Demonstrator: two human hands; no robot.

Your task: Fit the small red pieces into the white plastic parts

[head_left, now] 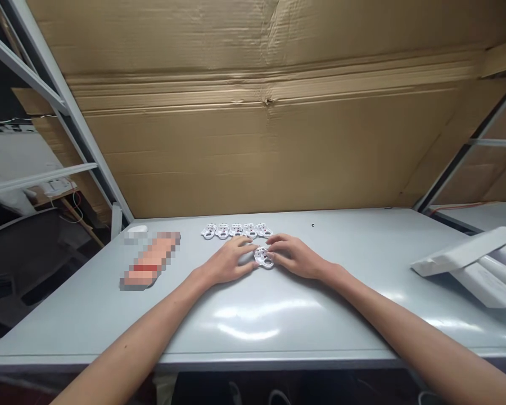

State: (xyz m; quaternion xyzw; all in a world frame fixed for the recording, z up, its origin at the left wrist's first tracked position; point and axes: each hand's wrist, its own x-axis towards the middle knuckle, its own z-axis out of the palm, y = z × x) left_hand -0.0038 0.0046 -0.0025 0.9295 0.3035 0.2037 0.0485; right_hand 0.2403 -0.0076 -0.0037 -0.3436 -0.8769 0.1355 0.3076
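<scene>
A small white plastic part with a ring-shaped opening lies low over the middle of the table, between my two hands. My left hand has its thumb and a fingertip at the part's left edge. From the other side, the thumb and fingers of my right hand grip its right edge. Just behind them, several similar white parts form a side-by-side row, with small dark and reddish spots on them. Whether the held part rests on the surface I cannot tell.
The grey table ends at a cardboard wall. To the left lies a pixelated orange object beside a small white item. White folded packaging sits at the right. A tiny dark piece lies near the back.
</scene>
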